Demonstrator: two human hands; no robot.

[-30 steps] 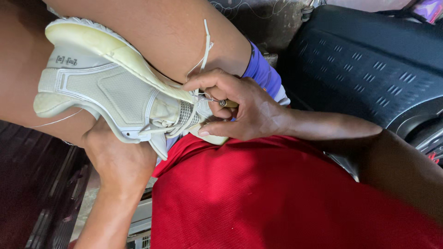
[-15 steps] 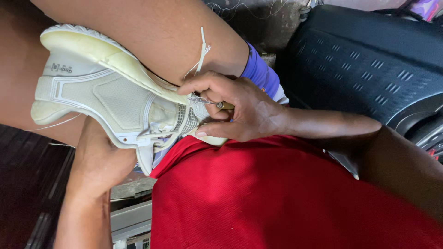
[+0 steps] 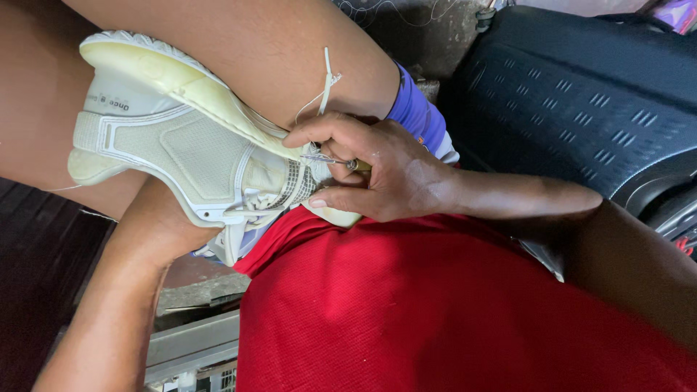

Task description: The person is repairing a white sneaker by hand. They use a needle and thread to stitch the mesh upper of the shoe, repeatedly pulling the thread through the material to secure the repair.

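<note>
A worn white sneaker [image 3: 181,145] lies on its side across the person's lap, wedged against a bare thigh [image 3: 239,51] with its yellowed sole [image 3: 181,80] turned up and its toe end pointing toward the right hand. The left hand [image 3: 156,225] comes up from below and cups the shoe from underneath, near the tongue and laces; its fingers are hidden behind the shoe, so I can only say it is pressed against the underside, not how tightly it grips. The right hand [image 3: 377,174] sits at the toe, where the sole meets the mesh upper, with its fingers curled closed around a thin metal needle-like tool [image 3: 330,160] that has a short brownish handle showing between thumb and forefinger. The tool's point rests at the seam along the sole's edge. A white thread [image 3: 327,80] rises from that spot and stands up against the thigh, its end loose. The two hands are near each other but do not touch; the shoe lies between them. Below the hands a red garment [image 3: 450,312] covers the person's lap and fills the lower part of the view. A strip of purple cloth [image 3: 414,112] shows just beyond the right hand. To the right, well apart from the shoe, lies a dark ribbed rubber surface [image 3: 581,101].
</note>
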